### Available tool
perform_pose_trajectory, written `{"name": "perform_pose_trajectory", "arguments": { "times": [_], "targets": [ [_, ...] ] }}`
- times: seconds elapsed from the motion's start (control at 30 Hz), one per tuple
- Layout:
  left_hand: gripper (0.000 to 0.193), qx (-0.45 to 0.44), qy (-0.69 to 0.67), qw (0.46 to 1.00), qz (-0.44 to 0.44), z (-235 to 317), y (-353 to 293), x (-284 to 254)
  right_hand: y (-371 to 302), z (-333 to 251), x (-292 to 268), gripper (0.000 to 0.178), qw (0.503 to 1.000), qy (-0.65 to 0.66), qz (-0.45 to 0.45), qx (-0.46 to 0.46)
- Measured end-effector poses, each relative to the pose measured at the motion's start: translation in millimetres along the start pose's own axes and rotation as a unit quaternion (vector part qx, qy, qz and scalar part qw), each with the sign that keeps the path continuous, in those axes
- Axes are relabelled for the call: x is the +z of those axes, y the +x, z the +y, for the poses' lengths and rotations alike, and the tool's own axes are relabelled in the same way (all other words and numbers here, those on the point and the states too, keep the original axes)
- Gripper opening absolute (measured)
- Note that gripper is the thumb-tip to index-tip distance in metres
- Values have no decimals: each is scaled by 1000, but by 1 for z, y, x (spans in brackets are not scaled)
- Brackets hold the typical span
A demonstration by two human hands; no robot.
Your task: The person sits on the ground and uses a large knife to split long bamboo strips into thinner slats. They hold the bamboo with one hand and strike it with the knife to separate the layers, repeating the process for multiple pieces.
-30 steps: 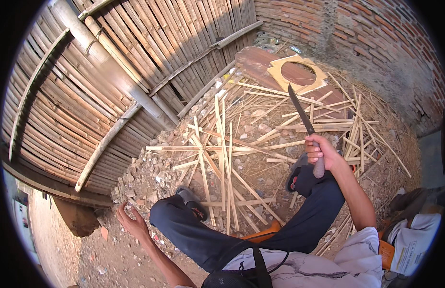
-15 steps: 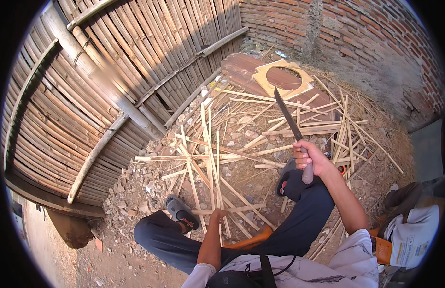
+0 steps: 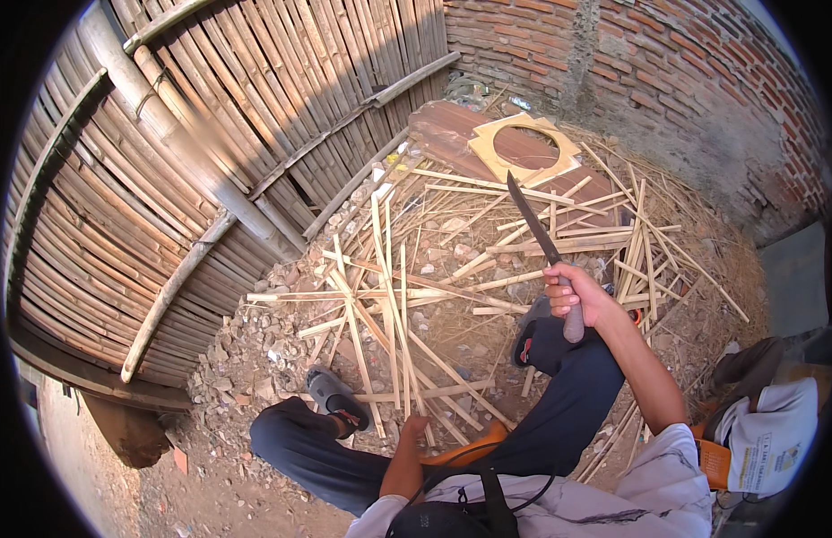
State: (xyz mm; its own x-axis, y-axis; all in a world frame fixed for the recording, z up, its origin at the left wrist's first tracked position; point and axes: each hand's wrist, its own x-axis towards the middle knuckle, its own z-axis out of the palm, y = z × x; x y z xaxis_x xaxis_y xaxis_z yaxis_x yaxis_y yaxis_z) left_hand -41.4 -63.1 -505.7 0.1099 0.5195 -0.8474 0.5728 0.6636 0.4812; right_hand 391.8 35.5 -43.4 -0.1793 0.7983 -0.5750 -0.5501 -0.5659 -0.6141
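My right hand (image 3: 579, 291) is closed round the handle of a machete (image 3: 534, 221), above my right knee. The long dark blade slants up and away to the left and touches nothing that I can see. Low between my knees, my left hand (image 3: 414, 425) is closed at the near end of a thin pale bamboo strip (image 3: 403, 332); its fingers are partly hidden. That strip runs away from me over several other split bamboo strips (image 3: 358, 360), which lie crossed on the ground.
A bamboo-slat wall (image 3: 120, 242) rises at left, a brick wall (image 3: 667, 85) at the back. A board with a round hole (image 3: 570, 163) lies on a brown plank (image 3: 438, 125). My sandalled feet flank the strips; an orange object (image 3: 474, 448) is between my thighs. White sack (image 3: 775, 439) at right.
My left hand has drawn closer to my body, down to the strip's near end. My right hand and the machete have barely moved.
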Motion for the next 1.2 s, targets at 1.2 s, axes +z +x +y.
{"name": "perform_pose_trajectory", "arguments": {
  "times": [1.2],
  "targets": [
    [34,418,-276,865,-32,191,-249,-38,54,-26,138,44,942,-167,47,-288]
  ]
}}
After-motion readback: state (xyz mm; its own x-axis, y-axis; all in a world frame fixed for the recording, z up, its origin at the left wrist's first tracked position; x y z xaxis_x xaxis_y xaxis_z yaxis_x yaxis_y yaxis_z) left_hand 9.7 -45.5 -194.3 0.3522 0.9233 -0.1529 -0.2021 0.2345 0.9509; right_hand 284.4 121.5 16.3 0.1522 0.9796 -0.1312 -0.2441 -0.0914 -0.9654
